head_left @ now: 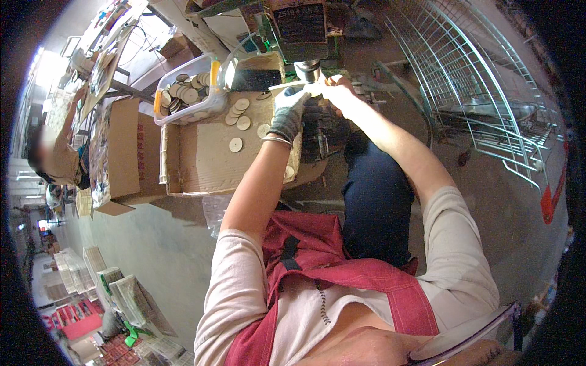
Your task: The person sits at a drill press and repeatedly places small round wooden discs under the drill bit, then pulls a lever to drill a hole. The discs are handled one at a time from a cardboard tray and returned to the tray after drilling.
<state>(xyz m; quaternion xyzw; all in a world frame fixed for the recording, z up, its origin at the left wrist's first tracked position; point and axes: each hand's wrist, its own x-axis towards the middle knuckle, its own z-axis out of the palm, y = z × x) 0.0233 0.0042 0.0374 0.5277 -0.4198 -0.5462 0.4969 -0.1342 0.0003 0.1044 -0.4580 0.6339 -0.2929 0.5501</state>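
My gloved left hand (pixel 290 104) grips a pale flat piece (pixel 281 85) beneath the metal spindle (pixel 307 71) of a bench machine (pixel 300 21). My bare right hand (pixel 334 89) is at the same spot with fingers closed, its fingertips by the spindle; whatever they hold is too small to make out. Below and left of my hands, a cardboard-lined tray (pixel 201 158) holds several pale wooden discs (pixel 235 144), each with a small centre hole. A clear plastic bin (pixel 195 114) with orange handles holds more discs (pixel 183 91) at the back left.
A wire trolley (pixel 488 104) with a red part stands at the right. Cardboard boxes (pixel 116 158) and a worktable (pixel 104 55) are on the left, where another person (pixel 58 152) bends over. Stacked boards (pixel 125 293) lie at the lower left.
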